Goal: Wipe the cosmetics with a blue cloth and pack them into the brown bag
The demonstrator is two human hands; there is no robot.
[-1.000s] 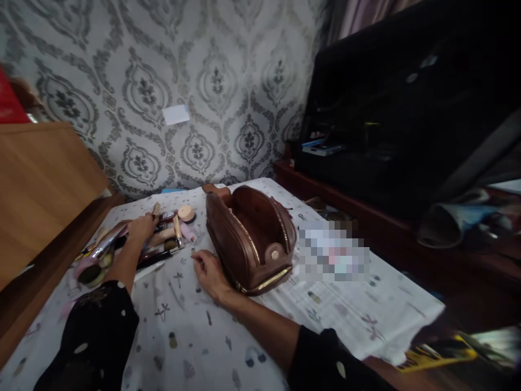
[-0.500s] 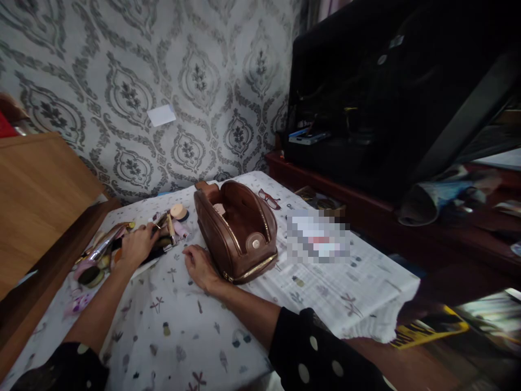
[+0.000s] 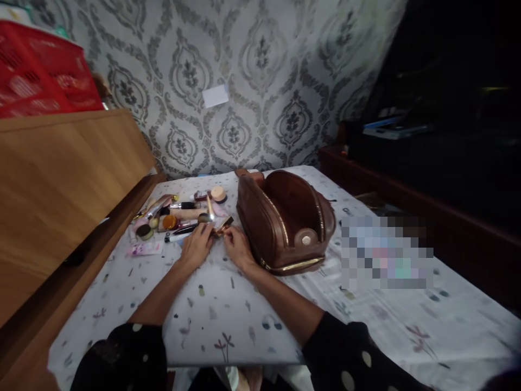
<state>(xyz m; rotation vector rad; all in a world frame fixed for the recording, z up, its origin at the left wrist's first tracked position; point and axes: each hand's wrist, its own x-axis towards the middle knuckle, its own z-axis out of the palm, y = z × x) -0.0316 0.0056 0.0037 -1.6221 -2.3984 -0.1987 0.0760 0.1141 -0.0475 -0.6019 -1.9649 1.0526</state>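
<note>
Both hands meet over the white patterned cloth, between a brown bag and a spread of cosmetics. My left hand (image 3: pixel 198 245) and my right hand (image 3: pixel 238 247) have closed fingers on a small gold-coloured item (image 3: pixel 223 225), whose exact kind I cannot make out. The brown bag (image 3: pixel 266 225) stands unzipped just right of my right hand, its dark inside showing. Left of my left hand lie a pink tube (image 3: pixel 145 248), a round dark-lidded jar (image 3: pixel 144 232), an orange jar (image 3: pixel 170 221) and several brushes and tubes. A round beige-topped container (image 3: pixel 218 193) sits behind them.
The cloth-covered table (image 3: pixel 228 304) bears a blurred-out item (image 3: pixel 386 255) at the right. A wooden panel (image 3: pixel 73 157) with a red basket (image 3: pixel 44 70) on top borders the left. A patterned wall stands behind, a dark screen (image 3: pixel 456 108) at the right.
The view has turned left. My left hand has come out of the cosmetics toward my right hand, and both now hold the small gold-coloured item. The bag stays upright and unzipped.
</note>
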